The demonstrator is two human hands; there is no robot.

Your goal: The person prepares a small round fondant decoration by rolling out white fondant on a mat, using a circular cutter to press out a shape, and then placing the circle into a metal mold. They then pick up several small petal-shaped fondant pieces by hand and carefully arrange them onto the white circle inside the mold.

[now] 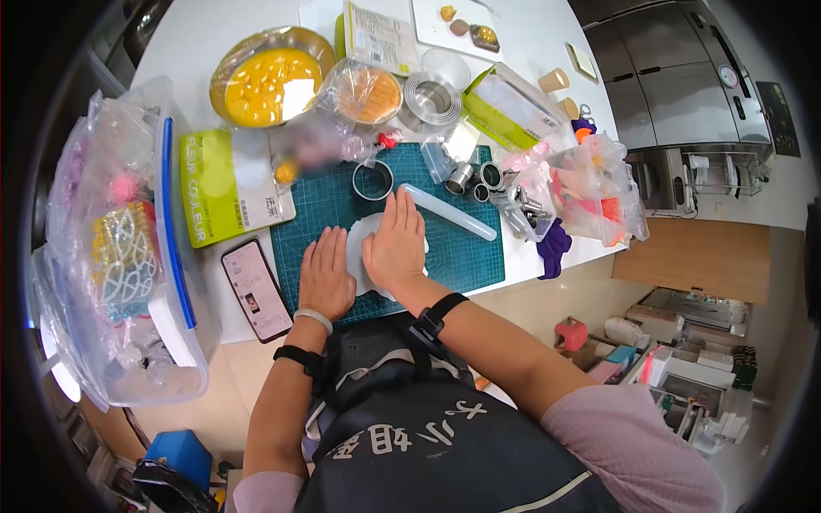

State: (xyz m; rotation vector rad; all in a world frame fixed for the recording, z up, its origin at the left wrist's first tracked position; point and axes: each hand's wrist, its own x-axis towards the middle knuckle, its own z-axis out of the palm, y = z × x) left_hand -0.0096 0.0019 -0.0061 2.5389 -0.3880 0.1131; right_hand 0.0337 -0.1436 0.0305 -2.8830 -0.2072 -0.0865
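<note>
A thin white sheet, seemingly rolled fondant (360,243), lies on a green cutting mat (471,260) before me. My right hand (396,247) rests flat over the sheet, fingers extended and close together. Along its left edge lies my left hand (327,272), palm down with straight fingers; its exact contact with the sheet is hidden. Neither hand grips anything. Just beyond my right fingertips stands a metal ring cutter (355,186). A smooth whitish rolling pin (452,213) lies diagonally to the right of that hand.
Left of the mat are a smartphone (256,292), a green-and-white pouch (211,192) and a full plastic bin (179,256). Behind stand a metal bowl (221,70) of yellow liquid and nested ring cutters (442,90). Metal piping tips (527,206) and plastic bags (600,186) crowd the right.
</note>
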